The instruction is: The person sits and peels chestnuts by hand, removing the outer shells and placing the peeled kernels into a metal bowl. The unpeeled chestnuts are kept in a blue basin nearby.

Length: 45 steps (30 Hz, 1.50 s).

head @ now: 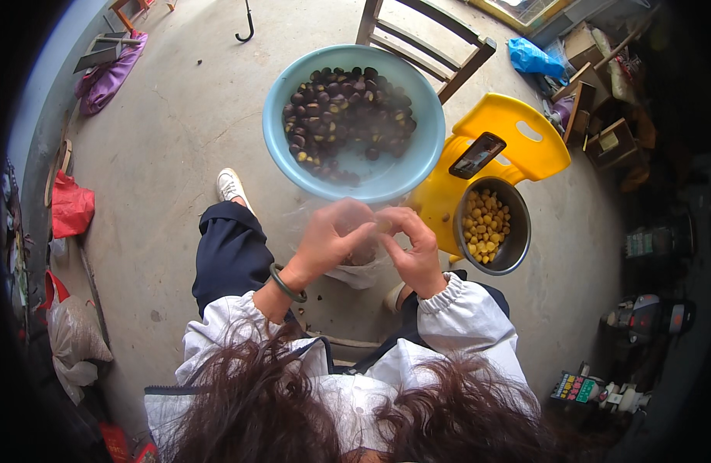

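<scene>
My left hand (330, 234), with a dark bangle at its wrist, meets my right hand (414, 247) in front of me. Between their fingertips is a small yellowish chestnut (383, 226), partly hidden and blurred. Below the hands, a clear plastic bag (358, 276) holds brown scraps that look like shells. Just beyond stands a light blue plastic basin (277, 124) of dark brown chestnuts (326, 110), several showing yellow cut spots. To the right, a steel pot (528, 228) contains peeled yellow chestnuts (485, 220).
The pot and a smartphone (477, 155) with a lit screen rest on a yellow plastic chair (433, 199). A wooden chair (465, 72) is behind the basin. Bags, including a red one (72, 204), line the left wall. Boxes (613, 144) and clutter sit at right.
</scene>
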### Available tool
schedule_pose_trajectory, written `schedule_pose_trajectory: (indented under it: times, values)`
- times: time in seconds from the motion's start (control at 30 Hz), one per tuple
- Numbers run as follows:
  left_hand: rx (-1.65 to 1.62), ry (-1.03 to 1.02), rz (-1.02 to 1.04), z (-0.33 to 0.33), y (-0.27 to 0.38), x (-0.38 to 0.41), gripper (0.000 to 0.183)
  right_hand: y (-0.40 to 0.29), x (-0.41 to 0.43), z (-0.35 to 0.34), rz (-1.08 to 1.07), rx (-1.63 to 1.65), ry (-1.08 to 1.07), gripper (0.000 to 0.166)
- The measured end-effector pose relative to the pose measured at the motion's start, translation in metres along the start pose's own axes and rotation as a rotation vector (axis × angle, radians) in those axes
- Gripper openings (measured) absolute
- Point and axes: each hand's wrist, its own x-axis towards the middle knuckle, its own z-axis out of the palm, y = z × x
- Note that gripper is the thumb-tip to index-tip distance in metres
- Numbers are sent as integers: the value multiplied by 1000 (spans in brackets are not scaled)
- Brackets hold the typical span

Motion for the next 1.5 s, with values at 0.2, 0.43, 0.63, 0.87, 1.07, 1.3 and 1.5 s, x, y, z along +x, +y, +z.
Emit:
schedule_pose_trajectory:
  times: [0.2,0.43,0.63,0.87,1.07,1.3,1.5]
  values:
    - [199,59,113,2,8,0,11,7,-3,3,63,55,72,26]
    - [260,53,136,1,13,0,11,0,-1,0,-13,-83,47,27]
    - [211,59,157,1,11,1,13,1,-1,0,-32,-102,42,26]
    - [302,66,185,1,11,0,12,1,-1,0,-41,-109,41,26]
    - [372,73,244,0,7,0,6,1,-1,1,-28,-71,37,27]
    - [330,42,279,-3,11,3,9,-4,1,-3,-63,-157,46,27]
    - [544,55,364,-2,6,2,13,-1,-1,0,-136,-196,52,27]
